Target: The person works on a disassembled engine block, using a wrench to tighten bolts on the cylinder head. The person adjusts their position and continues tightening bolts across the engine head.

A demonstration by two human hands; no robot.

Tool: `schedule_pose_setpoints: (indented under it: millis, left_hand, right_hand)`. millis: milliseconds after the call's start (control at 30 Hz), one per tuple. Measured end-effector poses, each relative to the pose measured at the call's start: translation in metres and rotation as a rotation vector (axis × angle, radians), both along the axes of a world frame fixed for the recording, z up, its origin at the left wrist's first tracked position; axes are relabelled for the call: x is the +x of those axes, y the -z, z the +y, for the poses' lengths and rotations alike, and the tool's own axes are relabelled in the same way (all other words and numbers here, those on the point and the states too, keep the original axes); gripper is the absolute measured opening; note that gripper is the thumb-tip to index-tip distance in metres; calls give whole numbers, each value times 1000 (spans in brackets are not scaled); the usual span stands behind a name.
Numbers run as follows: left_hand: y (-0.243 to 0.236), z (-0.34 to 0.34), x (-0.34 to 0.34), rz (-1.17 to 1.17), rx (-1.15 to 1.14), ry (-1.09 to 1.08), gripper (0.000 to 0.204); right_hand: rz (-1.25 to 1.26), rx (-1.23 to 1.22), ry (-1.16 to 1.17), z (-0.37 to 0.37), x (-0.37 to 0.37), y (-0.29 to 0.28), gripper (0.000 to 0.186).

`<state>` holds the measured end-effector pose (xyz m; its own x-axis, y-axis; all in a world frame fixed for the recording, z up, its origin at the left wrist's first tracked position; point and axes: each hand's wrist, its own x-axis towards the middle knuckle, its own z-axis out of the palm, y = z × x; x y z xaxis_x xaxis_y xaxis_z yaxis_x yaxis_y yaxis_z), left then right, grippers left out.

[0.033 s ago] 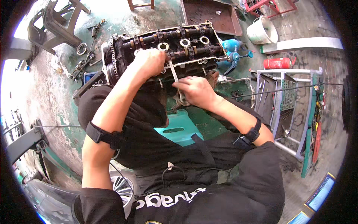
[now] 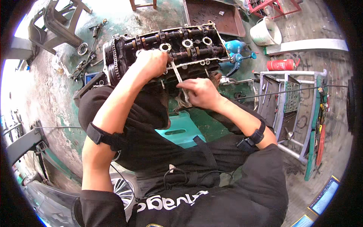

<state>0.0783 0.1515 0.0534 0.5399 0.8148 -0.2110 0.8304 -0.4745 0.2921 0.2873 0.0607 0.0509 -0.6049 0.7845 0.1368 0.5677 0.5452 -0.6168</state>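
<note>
An engine cylinder head (image 2: 194, 33) with two camshafts and a timing chain at its left end lies in front of me. A long silver wrench (image 2: 176, 71) slants from its near edge toward me. My left hand (image 2: 154, 62) is closed at the wrench's upper end, over the near side of the cylinder head; its fingertips are partly hidden. Lower down, my right hand (image 2: 202, 92) wraps the wrench's handle, and the handle's tip shows below the fingers. What the wrench's upper end sits on is hidden.
A turquoise plastic stool (image 2: 185, 132) stands between my legs. Right of the cylinder head are a blue tool (image 2: 236, 58), a red fire extinguisher (image 2: 281, 65) and a metal rack (image 2: 293, 113). A brown tray (image 2: 215, 17) and white bucket (image 2: 264, 32) lie beyond; loose parts (image 2: 89, 62) lie left.
My right hand has shifted slightly to the right, swinging the wrench's handle with it. My left hand stays in place.
</note>
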Motion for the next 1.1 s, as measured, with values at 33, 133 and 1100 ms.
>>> schedule_pose_setpoints:
  millis: [33,133,1100]
  left_hand:
    - [3,-2,-1,37,93,24,19]
    - [8,-2,-1,39,127,70,17]
    - [-64,11,-6,-102,-546,-21,26]
  right_hand:
    - [92,-232,42,1,10,-1,38]
    - [504,-1182,377,7,25,3,30]
    - [-114,-276,-67,132,-84,45,30]
